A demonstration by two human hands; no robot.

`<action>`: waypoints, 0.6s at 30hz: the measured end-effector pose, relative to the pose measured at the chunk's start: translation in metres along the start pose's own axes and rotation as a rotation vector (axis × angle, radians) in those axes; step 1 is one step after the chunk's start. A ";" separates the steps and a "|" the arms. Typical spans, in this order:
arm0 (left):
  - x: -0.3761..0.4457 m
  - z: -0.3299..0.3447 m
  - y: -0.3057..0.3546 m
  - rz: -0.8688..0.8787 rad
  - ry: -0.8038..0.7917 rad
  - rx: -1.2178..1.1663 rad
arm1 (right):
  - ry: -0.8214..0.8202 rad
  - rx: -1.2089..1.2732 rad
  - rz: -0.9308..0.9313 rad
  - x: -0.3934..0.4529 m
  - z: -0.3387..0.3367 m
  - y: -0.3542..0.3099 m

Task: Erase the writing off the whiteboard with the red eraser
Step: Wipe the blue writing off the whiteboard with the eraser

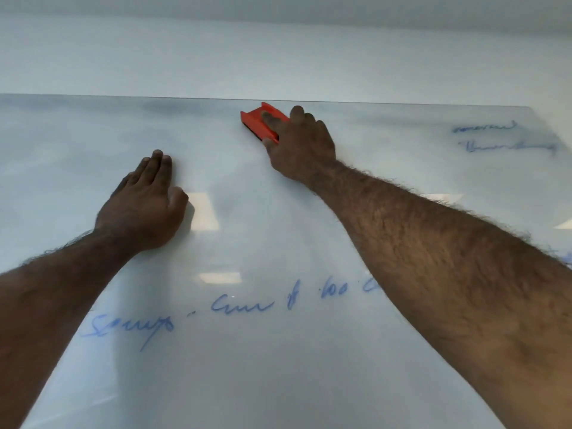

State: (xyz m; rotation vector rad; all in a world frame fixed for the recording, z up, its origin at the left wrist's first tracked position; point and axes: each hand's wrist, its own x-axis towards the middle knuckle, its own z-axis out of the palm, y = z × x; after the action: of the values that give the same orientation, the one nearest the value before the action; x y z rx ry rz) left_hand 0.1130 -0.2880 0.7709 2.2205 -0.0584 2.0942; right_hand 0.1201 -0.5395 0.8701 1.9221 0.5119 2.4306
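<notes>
Red eraser (259,121): our right hand (301,148) clamps it at twelve o'clock, wiping.
Left hand (145,205): flat, fingers apart, bracing the whiteboard (278,366).
Blue writing (241,305): remains at six o'clock.

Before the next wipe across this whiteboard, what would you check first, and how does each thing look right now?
1. Red eraser gripped by right hand: ok.
2. Eraser flat against the whiteboard: appears ok; its underside is hidden.
3. Left hand bracing on the board, away from the eraser: ok.
4. Board wiped clean: not ok; blue writing near the bottom and more writing at upper right remain.
5. Smudged grey streaks along the top edge: not ok, need another pass.
6. Writing under the right forearm: cannot tell, partly covered.
</notes>
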 end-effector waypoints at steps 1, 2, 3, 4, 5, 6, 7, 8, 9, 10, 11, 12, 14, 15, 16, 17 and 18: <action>0.001 0.001 -0.001 -0.001 0.004 0.002 | -0.004 -0.030 0.056 -0.002 -0.006 0.028; 0.002 0.002 -0.001 -0.005 0.008 0.002 | -0.007 -0.064 0.112 -0.007 -0.014 0.059; 0.002 0.003 -0.002 -0.012 0.014 0.004 | -0.008 -0.098 0.168 -0.013 -0.021 0.091; 0.004 0.004 -0.003 -0.018 0.019 0.006 | -0.007 -0.130 0.228 -0.022 -0.029 0.124; 0.006 0.005 -0.001 -0.020 0.017 0.008 | -0.007 -0.161 0.301 -0.033 -0.037 0.156; 0.008 0.006 0.002 -0.025 0.010 0.006 | -0.005 -0.186 0.389 -0.046 -0.045 0.187; 0.009 0.007 0.005 -0.036 0.001 0.003 | -0.003 -0.206 0.482 -0.058 -0.052 0.214; 0.010 0.007 0.008 -0.052 -0.005 0.001 | -0.006 -0.228 0.562 -0.069 -0.058 0.235; 0.010 0.007 0.012 -0.067 -0.008 0.001 | -0.012 -0.246 0.627 -0.077 -0.062 0.250; 0.010 0.007 0.016 -0.079 -0.010 -0.001 | -0.016 -0.253 0.676 -0.081 -0.064 0.260; 0.009 0.008 0.018 -0.081 -0.008 -0.002 | -0.008 -0.244 0.719 -0.081 -0.063 0.262; 0.008 0.008 0.021 -0.076 -0.009 -0.002 | 0.010 -0.221 0.763 -0.079 -0.062 0.258; 0.006 0.009 0.030 -0.053 -0.010 -0.007 | 0.063 -0.163 0.810 -0.074 -0.060 0.237; 0.006 0.010 0.036 -0.041 -0.011 -0.009 | 0.082 -0.148 0.773 -0.071 -0.057 0.220; 0.006 0.011 0.041 -0.031 -0.011 -0.010 | 0.086 -0.139 0.690 -0.069 -0.053 0.198; 0.006 0.012 0.048 -0.018 -0.008 -0.011 | 0.085 -0.128 0.588 -0.068 -0.051 0.174; 0.007 0.014 0.055 -0.006 -0.001 -0.010 | 0.081 -0.102 0.475 -0.066 -0.048 0.147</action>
State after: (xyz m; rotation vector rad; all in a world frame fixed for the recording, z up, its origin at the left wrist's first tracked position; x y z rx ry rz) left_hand 0.1223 -0.3439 0.7790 2.2135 -0.0622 2.0848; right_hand 0.1207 -0.7043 0.8351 2.1023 -0.0869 2.7427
